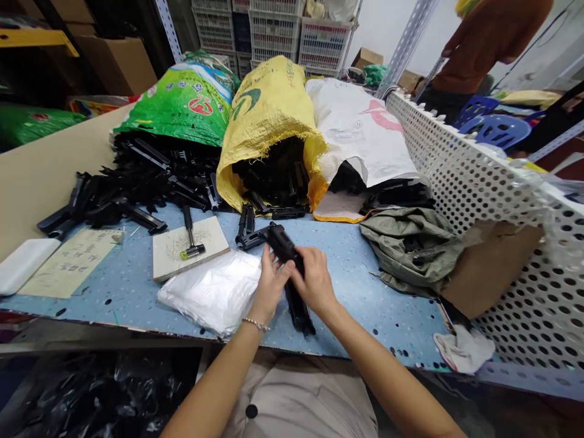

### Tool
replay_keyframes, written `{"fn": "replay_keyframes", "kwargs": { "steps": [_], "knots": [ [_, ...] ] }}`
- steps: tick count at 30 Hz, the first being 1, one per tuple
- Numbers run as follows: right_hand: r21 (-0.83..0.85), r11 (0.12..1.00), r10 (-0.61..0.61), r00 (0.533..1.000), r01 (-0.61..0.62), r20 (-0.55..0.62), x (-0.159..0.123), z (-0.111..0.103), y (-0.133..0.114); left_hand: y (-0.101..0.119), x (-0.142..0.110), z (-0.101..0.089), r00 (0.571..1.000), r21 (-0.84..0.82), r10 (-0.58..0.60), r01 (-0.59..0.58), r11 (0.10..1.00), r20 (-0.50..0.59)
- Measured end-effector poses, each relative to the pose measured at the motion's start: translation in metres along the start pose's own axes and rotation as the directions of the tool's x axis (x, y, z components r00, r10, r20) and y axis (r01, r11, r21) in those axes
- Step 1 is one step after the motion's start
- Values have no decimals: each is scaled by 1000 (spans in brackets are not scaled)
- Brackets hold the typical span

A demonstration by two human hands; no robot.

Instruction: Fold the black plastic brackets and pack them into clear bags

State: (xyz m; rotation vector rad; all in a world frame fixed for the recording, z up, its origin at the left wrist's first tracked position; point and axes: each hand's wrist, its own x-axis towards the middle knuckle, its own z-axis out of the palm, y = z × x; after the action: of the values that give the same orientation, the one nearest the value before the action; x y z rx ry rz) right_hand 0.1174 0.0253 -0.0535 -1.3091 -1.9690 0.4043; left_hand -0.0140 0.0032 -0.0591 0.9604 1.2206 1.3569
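My left hand and my right hand are both closed around a long black plastic part, held tilted above the blue table. Its exact kind I cannot make out. Under my hands lies another black part, close to the table's front edge. A stack of clear plastic bags rests just left of my left hand. Beyond my hands, several loose black parts lie at the mouth of a yellow woven sack.
A hammer lies on a pale board at left. Black parts spill from a green sack. A white sack, a grey-green cloth and a perforated white panel stand right. Someone in orange is behind.
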Motion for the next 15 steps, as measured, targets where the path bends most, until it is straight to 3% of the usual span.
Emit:
{"fn": "replay_keyframes", "kwargs": {
  "steps": [2, 3, 7, 11, 13, 15],
  "knots": [
    [55, 978, -201, 979, 199, 31, -18, -11, -21, 16, 0, 1, 994, -185, -113, 112, 976, 3],
    [80, 970, -232, 973, 230, 17, -21, -17, -28, 23, -2, 1, 988, -231, -154, 156, 960, 27],
    [-22, 985, -174, 978, 173, -111, -5, -33, -25, 38, -21, -3, 957, -251, -224, 266, 931, 183],
    [-193, 917, -363, 931, 349, -41, 19, -33, -5, 41, -40, 0, 902, -299, -291, 387, 872, 318],
    [-200, 895, -414, 909, 400, -35, 25, -30, -1, 40, -44, 4, 888, -330, -318, 426, 843, 332],
    [-174, 920, -360, 932, 351, -25, 26, -27, -2, 37, -42, 6, 898, -346, -330, 421, 839, 292]
  ]
}}
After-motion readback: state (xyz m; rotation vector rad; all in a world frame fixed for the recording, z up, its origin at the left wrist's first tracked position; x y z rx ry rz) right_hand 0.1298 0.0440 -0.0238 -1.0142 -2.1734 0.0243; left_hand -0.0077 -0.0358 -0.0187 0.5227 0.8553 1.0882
